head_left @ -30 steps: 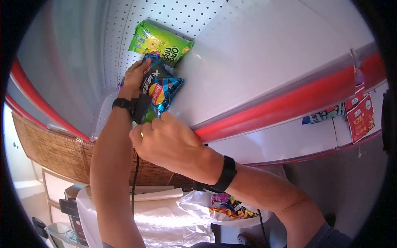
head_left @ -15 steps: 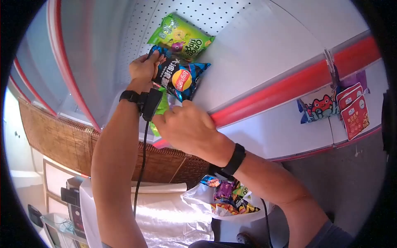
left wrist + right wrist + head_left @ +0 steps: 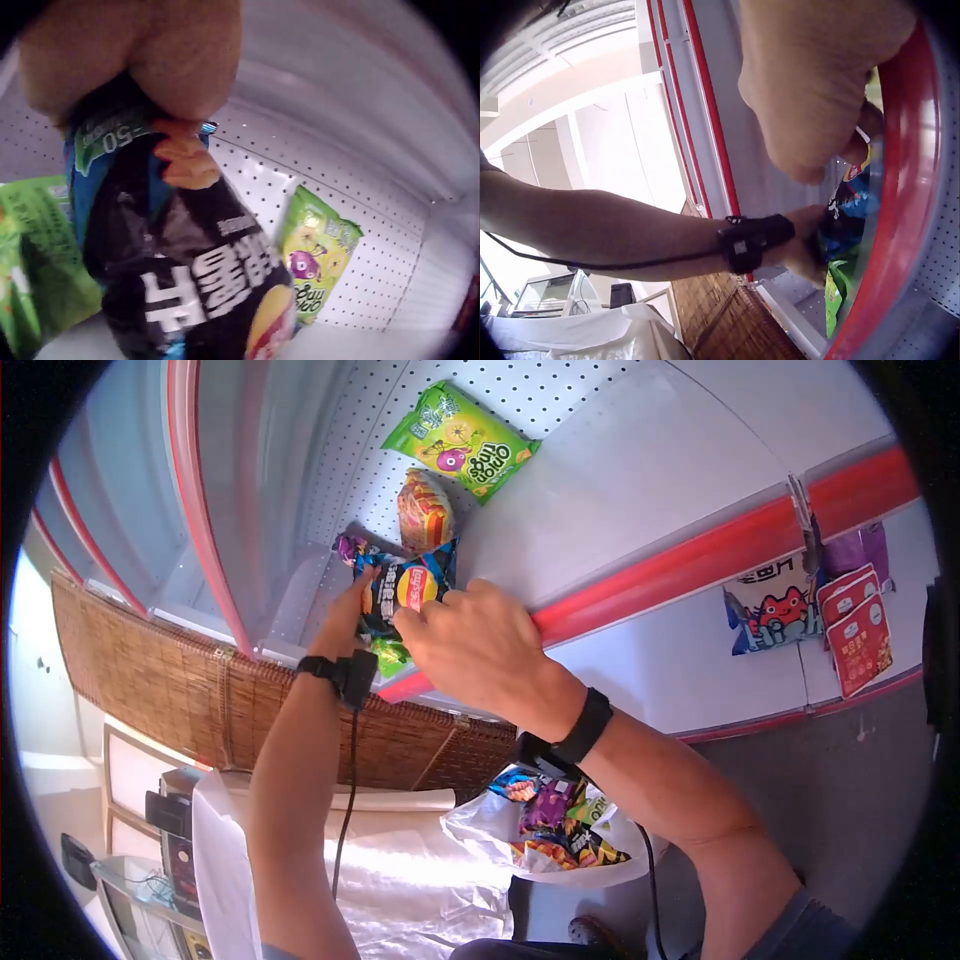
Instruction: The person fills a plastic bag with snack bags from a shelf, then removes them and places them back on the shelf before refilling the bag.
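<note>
My left hand [image 3: 345, 605] grips a black and blue Lay's chip bag [image 3: 415, 588] low on the white shelf. In the left wrist view, its fingers pinch the top end of that bag around the printed corner. My right hand [image 3: 480, 645] is bent with curled fingers over the shelf's front edge, overlapping the Lay's bag; its fingertips are hidden and I cannot tell whether they hold anything. Behind the bag stands an orange and yellow snack bag [image 3: 425, 515]. A green onion rings bag [image 3: 465, 445] leans at the back, and another green bag [image 3: 392, 657] lies beside the Lay's.
A red shelf edge [image 3: 680, 565] runs along the front. Red packets [image 3: 855, 630] and a snack bag with a red cartoon [image 3: 775, 610] sit on a lower shelf. Below my right arm hangs a white plastic bag [image 3: 590, 875] full of snack bags. Woven matting [image 3: 140, 670] covers the left side.
The Lay's bag has moved with my left hand away from the onion rings bag, toward the shelf's left end. The orange and yellow bag behind it now shows. My right hand stays by the shelf edge.
</note>
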The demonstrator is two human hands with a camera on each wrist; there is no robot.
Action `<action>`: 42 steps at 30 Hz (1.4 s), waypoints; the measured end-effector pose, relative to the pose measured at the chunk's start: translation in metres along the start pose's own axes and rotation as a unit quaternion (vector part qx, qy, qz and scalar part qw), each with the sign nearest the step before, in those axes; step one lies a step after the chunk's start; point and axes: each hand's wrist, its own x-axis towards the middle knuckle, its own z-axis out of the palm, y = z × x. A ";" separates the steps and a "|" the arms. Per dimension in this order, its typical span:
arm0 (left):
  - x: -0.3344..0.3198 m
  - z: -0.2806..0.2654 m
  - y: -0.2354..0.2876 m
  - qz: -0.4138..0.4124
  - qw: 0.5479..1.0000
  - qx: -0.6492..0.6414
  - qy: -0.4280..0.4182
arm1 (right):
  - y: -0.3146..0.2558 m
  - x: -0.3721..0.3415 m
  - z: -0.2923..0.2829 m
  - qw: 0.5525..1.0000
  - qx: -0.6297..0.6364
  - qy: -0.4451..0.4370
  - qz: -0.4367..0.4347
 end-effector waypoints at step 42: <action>-0.243 0.006 -0.190 0.118 0.939 -0.304 0.110 | -0.048 -0.001 0.029 0.958 0.235 0.161 0.037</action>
